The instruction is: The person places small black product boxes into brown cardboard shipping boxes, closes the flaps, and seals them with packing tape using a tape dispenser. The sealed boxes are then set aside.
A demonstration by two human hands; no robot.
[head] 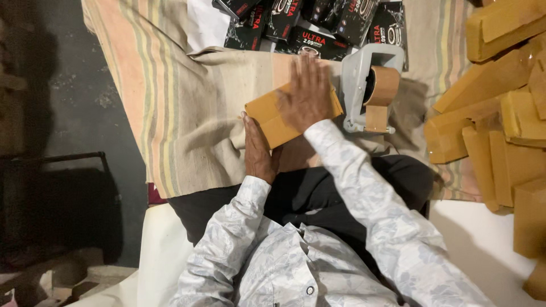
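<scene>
Resting flat on top of a small brown tape-wrapped cardboard box (272, 122), the right hand (307, 94) is open, fingers spread, palm pressing the box's upper face. The left hand (259, 153) cups the box's near lower edge from underneath, fingers curled round it, so the box sits sandwiched betw. both hands, tilted. The box lies on a beige striped woven cloth (176, 108), over the person's lap. Just right of the box stands a grey tape dispenser w/ brown tape roll (372, 85), nearly touching it. Beyond the box, at the cloth's far edge, are black printed retail cartons (307, 23). Well right of the box is a heap of similar brown wrapped boxes (500, 113).
</scene>
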